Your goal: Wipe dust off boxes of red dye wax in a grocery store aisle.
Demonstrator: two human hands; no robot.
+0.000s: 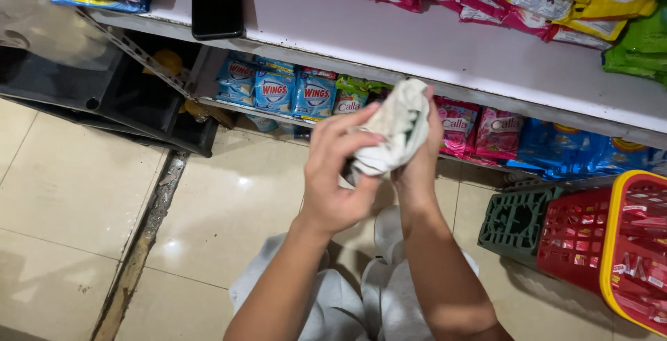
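Cloth (394,129), white and crumpled, is gripped by closed fingers of left hand (337,174) and right hand (420,167) before a shelf (417,49).

Crumpled white cloth (396,129) — bunched up, held before the shelf.

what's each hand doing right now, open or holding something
Left hand: closed on the crumpled white cloth, fingers curled over it.
Right hand: gripping the same cloth from behind, largely hidden by it.
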